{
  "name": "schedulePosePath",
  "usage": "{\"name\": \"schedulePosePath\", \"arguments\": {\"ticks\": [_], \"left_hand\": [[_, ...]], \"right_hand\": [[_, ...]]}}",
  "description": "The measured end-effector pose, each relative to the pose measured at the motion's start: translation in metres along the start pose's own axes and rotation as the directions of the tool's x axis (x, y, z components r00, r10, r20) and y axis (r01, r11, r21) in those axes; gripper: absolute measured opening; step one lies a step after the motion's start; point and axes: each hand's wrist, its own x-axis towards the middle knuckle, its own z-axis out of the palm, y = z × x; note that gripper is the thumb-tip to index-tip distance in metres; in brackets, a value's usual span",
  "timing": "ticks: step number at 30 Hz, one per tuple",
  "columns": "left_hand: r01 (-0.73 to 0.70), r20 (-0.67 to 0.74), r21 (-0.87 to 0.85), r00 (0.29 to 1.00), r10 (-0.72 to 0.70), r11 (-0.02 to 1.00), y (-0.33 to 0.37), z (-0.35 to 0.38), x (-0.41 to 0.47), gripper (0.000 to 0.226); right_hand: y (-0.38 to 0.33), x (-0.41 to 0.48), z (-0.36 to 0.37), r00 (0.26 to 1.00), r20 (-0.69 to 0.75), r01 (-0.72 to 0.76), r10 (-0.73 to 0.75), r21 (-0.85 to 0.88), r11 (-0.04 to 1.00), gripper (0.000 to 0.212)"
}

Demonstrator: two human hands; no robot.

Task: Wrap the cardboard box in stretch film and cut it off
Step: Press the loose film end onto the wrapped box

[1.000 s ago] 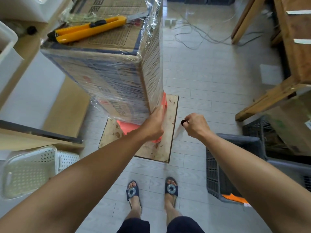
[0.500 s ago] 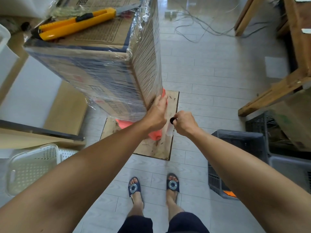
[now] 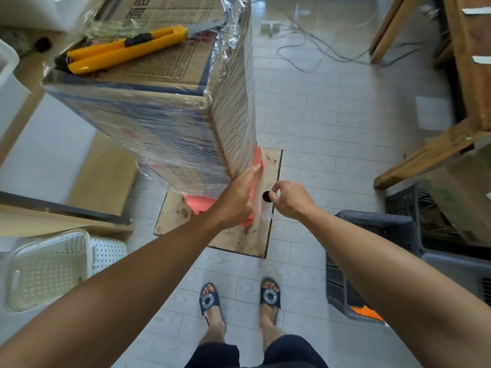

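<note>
Cardboard box [image 3: 164, 123] under flat left hand [image 3: 239, 192], right hand [image 3: 291, 199] gripping film roll [image 3: 265, 208]

One cardboard box [image 3: 148, 123] is seen, one yellow utility knife [image 3: 125, 49], one film roll [image 3: 265, 205], two hands, two sandals, one white basket [image 3: 50, 269] and one wooden board [image 3: 271, 168].

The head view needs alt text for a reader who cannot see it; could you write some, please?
Left hand presses flat on the lower corner of a film-wrapped box while the right hand holds a film roll beside it. A yellow knife lies on top of the box.
</note>
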Motion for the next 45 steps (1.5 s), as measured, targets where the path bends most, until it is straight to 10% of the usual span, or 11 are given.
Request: {"name": "schedulePosePath", "arguments": {"ticks": [6,14,19,24,32,39,45], "left_hand": [[0.043,0.073,-0.065,0.997,-0.038,0.997,-0.008,-0.015,-0.018,0.061],[0.294,0.015,0.224,0.952,-0.304,0.929,-0.037,-0.052,-0.033,0.032],[0.592,0.108,-0.379,0.792,-0.601,0.712,-0.049,-0.068,-0.053,0.031],[0.436,0.043,-0.730,0.799,-0.600,0.527,-0.061,-0.091,-0.069,0.032],[0.443,-0.129,-0.645,0.740,-0.660,0.623,-0.049,-0.093,-0.056,0.020],[0.549,-0.187,-0.656,0.547,-0.816,0.518,-0.056,-0.100,-0.046,0.040],[0.574,-0.187,-0.620,0.554,-0.811,0.535,-0.057,-0.094,-0.044,0.020]], "right_hand": [[-0.015,-0.003,-0.013,0.982,-0.178,0.065,-0.071,-0.041,0.997,0.031],[-0.050,0.013,-0.015,0.986,-0.050,0.162,-0.160,0.038,0.986,0.031],[-0.058,0.020,-0.011,0.990,0.062,0.122,-0.124,0.021,0.992,0.051],[-0.065,0.029,-0.007,0.986,0.017,0.166,-0.166,0.004,0.986,0.011],[-0.071,0.021,-0.012,0.989,0.061,0.137,-0.132,-0.087,0.987,0.012],[-0.061,0.014,-0.023,0.989,0.077,0.132,-0.126,-0.081,0.988,0.007],[-0.071,0.010,-0.027,0.974,-0.097,0.226,-0.206,0.330,0.916,0.060]]}}
